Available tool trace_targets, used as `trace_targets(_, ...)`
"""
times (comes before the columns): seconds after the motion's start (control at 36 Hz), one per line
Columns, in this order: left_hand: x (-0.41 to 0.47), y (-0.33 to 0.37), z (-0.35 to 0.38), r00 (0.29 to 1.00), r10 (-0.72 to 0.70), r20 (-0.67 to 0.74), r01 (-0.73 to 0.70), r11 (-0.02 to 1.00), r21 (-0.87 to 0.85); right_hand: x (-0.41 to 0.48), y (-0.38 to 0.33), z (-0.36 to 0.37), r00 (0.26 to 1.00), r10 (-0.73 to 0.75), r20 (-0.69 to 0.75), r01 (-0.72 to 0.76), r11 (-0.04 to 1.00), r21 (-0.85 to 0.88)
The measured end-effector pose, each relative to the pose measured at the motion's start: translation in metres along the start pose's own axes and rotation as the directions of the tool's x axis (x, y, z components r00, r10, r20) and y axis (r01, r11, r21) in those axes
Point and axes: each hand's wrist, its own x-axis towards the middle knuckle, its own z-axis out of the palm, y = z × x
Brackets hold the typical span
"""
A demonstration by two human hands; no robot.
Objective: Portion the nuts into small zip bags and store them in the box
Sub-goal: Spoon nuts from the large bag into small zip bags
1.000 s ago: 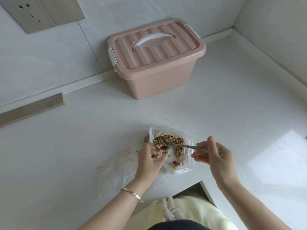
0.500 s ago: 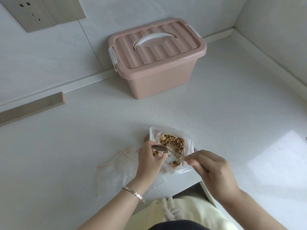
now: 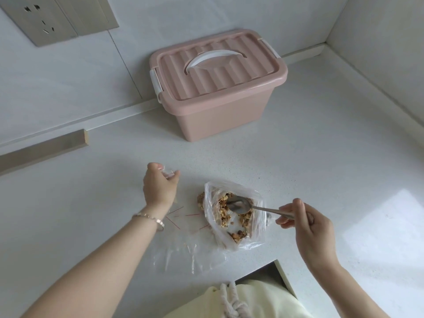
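I have the right hand (image 3: 307, 226) curled round the handle of the spoon (image 3: 243, 205). Its bowl lies in the open mouth of the nut bag (image 3: 254, 237), just over the nuts (image 3: 223, 204), and looks empty to me. The spoon's long axis runs left to right, with the bowl pointing left.

The left hand (image 3: 159, 189) is left of the nut bag and a little farther out, well apart from the spoon. Its fingers pinch the crumpled clear plastic of a small bag (image 3: 168, 174). I cannot tell whether its mouth is open or whether anything is inside.

As I judge it, a loaded spoon must travel left, so the small bag's mouth should face right, toward the spoon tip.

Spare empty bags (image 3: 183, 246) lie on the counter (image 3: 298, 157) near the left forearm. The box (image 3: 218, 115) stands at the far side with its lid on.
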Motion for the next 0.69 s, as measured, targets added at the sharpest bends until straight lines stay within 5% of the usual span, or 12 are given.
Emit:
trace_targets(0.17,0.040,0.005,0.020,0.996,-0.044,0.076,0.026,0.975,0.220,0.003,0.002,0.010,0.998,0.036,0.047,-0.035,0.999,-0.020)
trace_targets(0.33,0.054,0.002,0.028,0.985,-0.074,0.158,0.049,0.986,0.157,0.005,0.001,0.013,0.998,0.013,0.065,-0.011,1.000,-0.026)
trace_targets(0.56,0.022,-0.017,-0.003,0.951,0.185,0.249,-0.235,0.953,0.191,0.008,-0.001,0.013,0.997,-0.027,0.074,0.030,0.999,-0.039)
trace_targets(0.69,-0.014,-0.059,-0.021,0.897,0.074,0.437,-0.274,0.867,0.416,0.006,-0.001,0.013,0.995,-0.057,0.079,0.059,0.998,-0.032)
